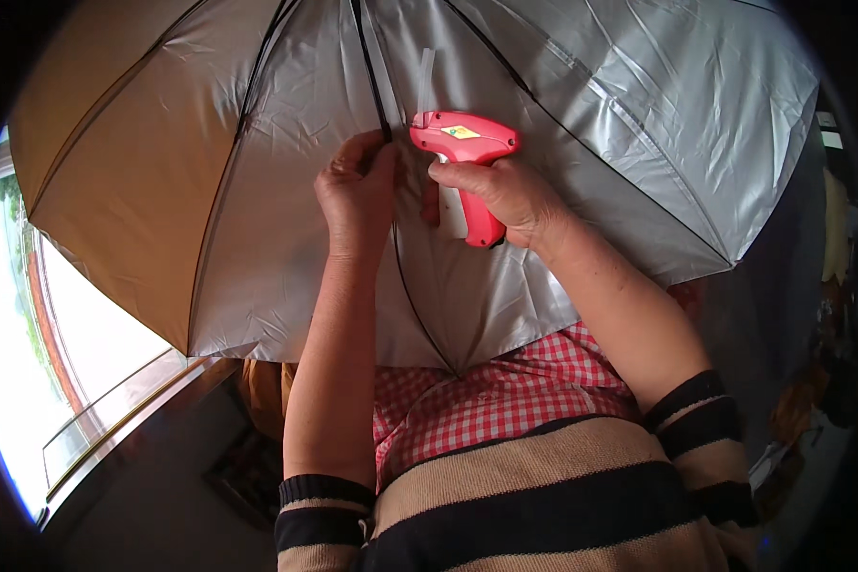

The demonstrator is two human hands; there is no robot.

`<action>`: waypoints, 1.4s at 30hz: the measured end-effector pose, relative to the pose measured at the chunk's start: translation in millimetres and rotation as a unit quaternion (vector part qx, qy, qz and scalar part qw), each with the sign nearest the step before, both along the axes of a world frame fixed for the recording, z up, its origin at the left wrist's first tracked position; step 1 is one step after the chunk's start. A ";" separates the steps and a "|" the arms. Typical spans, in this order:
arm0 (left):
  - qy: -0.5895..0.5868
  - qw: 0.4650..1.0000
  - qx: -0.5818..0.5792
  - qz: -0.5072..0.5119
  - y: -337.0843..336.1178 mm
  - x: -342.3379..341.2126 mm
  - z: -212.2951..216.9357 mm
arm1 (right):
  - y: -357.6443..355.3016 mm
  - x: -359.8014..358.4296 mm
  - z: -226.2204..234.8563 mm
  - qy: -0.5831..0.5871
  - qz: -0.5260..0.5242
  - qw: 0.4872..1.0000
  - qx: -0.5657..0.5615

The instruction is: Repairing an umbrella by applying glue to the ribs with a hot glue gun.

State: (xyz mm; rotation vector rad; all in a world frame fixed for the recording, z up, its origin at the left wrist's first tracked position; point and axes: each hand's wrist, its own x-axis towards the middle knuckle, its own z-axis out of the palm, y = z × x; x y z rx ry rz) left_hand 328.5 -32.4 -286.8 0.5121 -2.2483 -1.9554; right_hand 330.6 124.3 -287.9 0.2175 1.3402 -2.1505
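Note:
An open umbrella spreads in front of me, its silvery inner side and dark ribs facing me. My left hand is closed in a pinch at one of the dark ribs, near the middle of the canopy; its fingertips are partly hidden. A red tagging gun with a yellow diamond label is gripped by its handle in my right hand. From the gun's top rises a clear strip of plastic fasteners. The gun's front end points left, close beside my left hand.
A red-and-white checked cloth covers my lap under the umbrella's near edge. Bright daylight comes through a window at the left. Rib tips stick out along the canopy's edge, one of them at the right. The right side is dark and cluttered.

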 end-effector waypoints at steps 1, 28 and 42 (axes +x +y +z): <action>-0.008 1.000 0.003 -0.004 0.7 0.4 1.6 | 0.0 0.0 0.8 -0.001 0.001 1.000 0.000; -0.016 1.000 0.009 -0.009 0.3 -1.2 -1.2 | -0.5 -9.2 2.0 -0.035 0.049 0.996 -0.069; 0.014 0.988 -0.132 -0.085 -12.6 -10.5 16.3 | -2.4 -24.9 28.8 0.007 0.122 0.984 0.128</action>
